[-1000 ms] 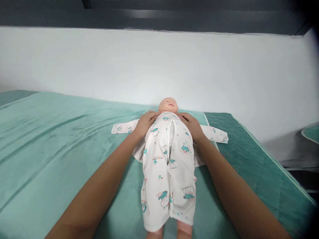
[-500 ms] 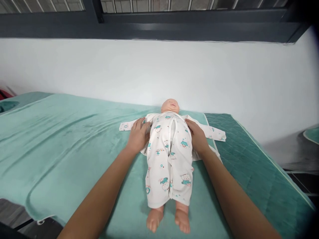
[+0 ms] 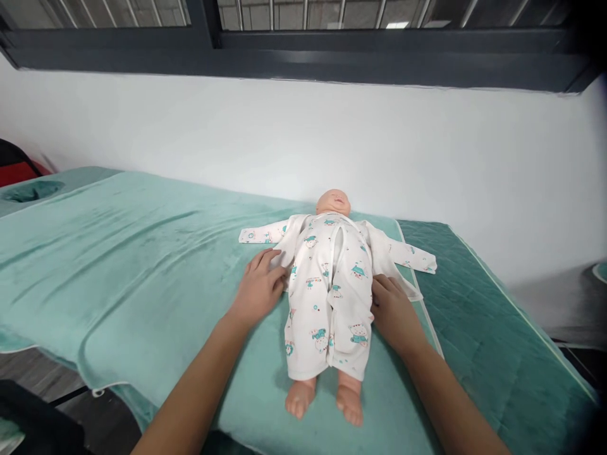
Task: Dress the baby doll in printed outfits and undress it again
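A baby doll (image 3: pixel 333 201) lies on its back, head toward the wall and bare feet toward me. White printed trousers (image 3: pixel 310 316) cover its body up to the chest. A white baby shirt (image 3: pixel 296 229) is spread beneath, both sleeves stretched outward. My left hand (image 3: pixel 260 285) rests at the shirt's left edge beside the doll, fingers extended and thumb apart. On the other side, my right hand (image 3: pixel 397 314) lies against the trousers and the shirt's lower flap. Its fingers are slightly bent, and the tips are partly hidden. Neither hand visibly grips the cloth.
A pale green sheet (image 3: pixel 142 253) covers the bed, with a darker quilted mat (image 3: pixel 478 309) on the right. A white wall (image 3: pixel 303 136) and a dark window frame (image 3: pixel 379 60) stand behind. A black-and-red object (image 3: pixel 19 165) is at the far left.
Both hands have slid down along the doll's sides, from chest height toward the hips. The shirt's left sleeve and upper flaps are uncovered. The camera view has shifted slightly left.
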### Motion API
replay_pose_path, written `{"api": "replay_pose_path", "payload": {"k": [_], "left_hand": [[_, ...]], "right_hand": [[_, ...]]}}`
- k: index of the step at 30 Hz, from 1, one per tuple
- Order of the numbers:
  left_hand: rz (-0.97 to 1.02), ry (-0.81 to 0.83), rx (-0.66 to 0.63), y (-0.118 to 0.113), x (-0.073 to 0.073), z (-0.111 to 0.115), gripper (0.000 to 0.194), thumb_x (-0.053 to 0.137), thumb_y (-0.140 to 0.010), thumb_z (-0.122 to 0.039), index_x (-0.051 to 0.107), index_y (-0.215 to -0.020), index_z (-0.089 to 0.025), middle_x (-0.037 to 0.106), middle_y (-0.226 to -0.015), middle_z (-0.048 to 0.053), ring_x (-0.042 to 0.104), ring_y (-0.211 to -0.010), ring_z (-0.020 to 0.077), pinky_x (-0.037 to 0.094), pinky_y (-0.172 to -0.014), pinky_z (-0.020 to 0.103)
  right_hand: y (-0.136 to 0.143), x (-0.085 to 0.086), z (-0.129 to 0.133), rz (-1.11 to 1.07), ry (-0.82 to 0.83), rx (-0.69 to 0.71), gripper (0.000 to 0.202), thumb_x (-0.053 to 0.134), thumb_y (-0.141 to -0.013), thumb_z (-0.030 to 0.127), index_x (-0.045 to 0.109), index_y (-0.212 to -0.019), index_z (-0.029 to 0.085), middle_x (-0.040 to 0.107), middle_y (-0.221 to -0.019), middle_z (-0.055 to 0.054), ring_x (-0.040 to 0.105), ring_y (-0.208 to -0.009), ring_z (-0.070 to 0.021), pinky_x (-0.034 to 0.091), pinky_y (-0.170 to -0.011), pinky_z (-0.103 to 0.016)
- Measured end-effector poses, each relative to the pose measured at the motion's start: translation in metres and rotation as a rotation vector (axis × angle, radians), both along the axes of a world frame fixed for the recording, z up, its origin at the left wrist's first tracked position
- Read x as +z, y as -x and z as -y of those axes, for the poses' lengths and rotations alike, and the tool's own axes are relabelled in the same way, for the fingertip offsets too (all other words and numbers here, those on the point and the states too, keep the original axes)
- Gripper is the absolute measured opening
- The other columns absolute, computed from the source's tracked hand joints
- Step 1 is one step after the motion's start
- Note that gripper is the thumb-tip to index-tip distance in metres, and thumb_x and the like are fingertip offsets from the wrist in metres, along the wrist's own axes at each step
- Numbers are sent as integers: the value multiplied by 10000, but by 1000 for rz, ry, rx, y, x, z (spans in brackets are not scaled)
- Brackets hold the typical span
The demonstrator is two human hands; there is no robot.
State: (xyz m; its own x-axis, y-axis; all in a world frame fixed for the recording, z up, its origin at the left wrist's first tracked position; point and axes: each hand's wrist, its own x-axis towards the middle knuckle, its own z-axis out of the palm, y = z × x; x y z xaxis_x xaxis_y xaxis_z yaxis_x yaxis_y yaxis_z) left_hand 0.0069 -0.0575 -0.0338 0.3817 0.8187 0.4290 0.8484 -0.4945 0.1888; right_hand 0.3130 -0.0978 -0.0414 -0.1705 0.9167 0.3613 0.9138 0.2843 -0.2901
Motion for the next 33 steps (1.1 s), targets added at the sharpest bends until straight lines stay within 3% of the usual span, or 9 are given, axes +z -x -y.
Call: {"api": "replay_pose_path", "payload": {"k": [5, 11, 15, 19, 23, 27, 30, 33], "left_hand": [[12, 17, -28, 0, 1, 10, 216, 471, -902, -221, 678, -963, -238, 517, -1422, 49, 358, -1390, 281, 374, -1106, 473], [52, 11, 226, -3, -1, 19, 249, 495, -931, -433, 635, -970, -231, 543, -1369, 103, 442, -1308, 322, 408, -1028, 509], [123, 31, 374, -2, -5, 14, 385, 518, -907, -493, 580, -1158, -207, 567, -1305, 129, 510, -1195, 333, 437, -974, 506], [131, 40, 445, -1, -7, 11, 350, 569, -872, -454, 582, -1081, -174, 566, -1277, 146, 513, -1180, 345, 441, -965, 497], [89, 37, 403, -1, -5, 10, 175, 520, -901, -366, 600, -894, -211, 572, -1270, 120, 515, -1181, 337, 446, -942, 500], [152, -6, 367, 2, -5, 9, 141, 484, -899, -265, 558, -790, -214, 598, -1263, 93, 525, -1175, 309, 458, -931, 477], [267, -73, 437, 6, -5, 9, 121, 474, -874, -215, 508, -758, -219, 633, -1179, 96, 550, -1102, 290, 469, -922, 455], [281, -89, 498, 9, -5, 12, 113, 476, -864, -212, 488, -752, -225, 634, -1175, 110, 547, -1076, 302, 472, -906, 474]], "right_hand": [[3, 0, 5, 51, 24, 83, 144, 490, -779, 74, 548, -761, 206, 624, -919, -70, 514, -849, -224, 361, -741, -331], [4, -1, 2, 98, 44, 71, 154, 485, -782, 64, 551, -724, 190, 641, -849, -73, 550, -820, -210, 356, -760, -321], [6, -1, 3, 141, 47, 37, 177, 490, -779, 64, 543, -675, 197, 651, -778, -62, 567, -772, -205, 354, -750, -318], [7, 0, 7, 174, 11, -3, 180, 504, -811, 90, 541, -680, 207, 658, -766, -51, 577, -769, -209, 338, -737, -324], [8, 3, 9, 168, -86, -85, 171, 483, -883, 144, 539, -739, 217, 661, -799, -51, 567, -817, -226, 312, -740, -338], [8, 5, 8, 157, -91, -99, 193, 485, -904, 174, 536, -725, 221, 670, -783, -48, 567, -809, -226, 304, -730, -341], [8, 7, 9, 182, -69, -89, 203, 500, -900, 170, 559, -712, 216, 687, -755, -49, 591, -778, -214, 303, -722, -336], [7, 9, 10, 215, -41, -174, 238, 499, -919, 218, 601, -705, 220, 697, -698, -51, 591, -665, -199, 269, -637, -328]]}}
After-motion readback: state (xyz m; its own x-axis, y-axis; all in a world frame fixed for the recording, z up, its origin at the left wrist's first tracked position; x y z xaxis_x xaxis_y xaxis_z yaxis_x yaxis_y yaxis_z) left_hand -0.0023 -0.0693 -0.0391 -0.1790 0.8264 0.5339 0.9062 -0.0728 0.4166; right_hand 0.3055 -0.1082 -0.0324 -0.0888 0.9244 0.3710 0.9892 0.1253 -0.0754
